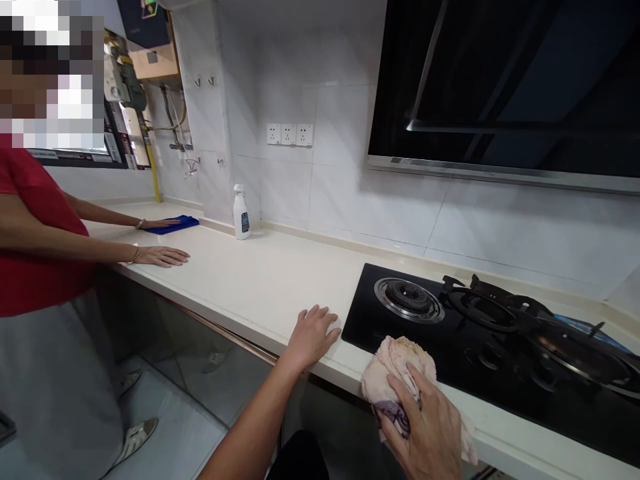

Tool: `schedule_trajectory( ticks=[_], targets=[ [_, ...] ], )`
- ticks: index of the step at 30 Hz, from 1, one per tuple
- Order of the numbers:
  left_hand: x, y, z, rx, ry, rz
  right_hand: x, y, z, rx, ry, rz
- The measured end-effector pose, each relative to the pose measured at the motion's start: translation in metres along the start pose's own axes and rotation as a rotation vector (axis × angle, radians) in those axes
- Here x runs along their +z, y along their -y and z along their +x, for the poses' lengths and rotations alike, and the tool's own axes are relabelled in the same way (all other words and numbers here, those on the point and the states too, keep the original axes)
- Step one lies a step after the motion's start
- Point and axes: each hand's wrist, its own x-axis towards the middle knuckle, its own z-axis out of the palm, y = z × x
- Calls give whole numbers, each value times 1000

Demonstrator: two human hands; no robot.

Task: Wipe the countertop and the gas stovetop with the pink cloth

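My right hand (427, 427) is closed around a crumpled pinkish cloth (397, 363) and presses it against the front left corner of the black glass gas hob (365, 317). My left hand (314, 333) lies flat, fingers spread, on the white countertop (260, 280) just left of the hob, holding nothing. The hob has a bare left burner ring (409, 299) and black pan supports (505, 310) over the right side.
Another person in a red top stands at the left; one of their hands (161, 255) rests on the counter, the other on a blue cloth (175, 224). A white spray bottle (241, 213) stands by the wall. A dark range hood (500, 87) hangs above the hob.
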Motion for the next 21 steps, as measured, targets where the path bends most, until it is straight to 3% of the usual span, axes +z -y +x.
schedule_trajectory(
  ticks=[16,21],
  targets=[
    [4,3,1,3,-2,1,0,-5,2,-9,-5,18],
    [4,2,1,5,-7,15,-5,-14,4,90,-11,207]
  ],
)
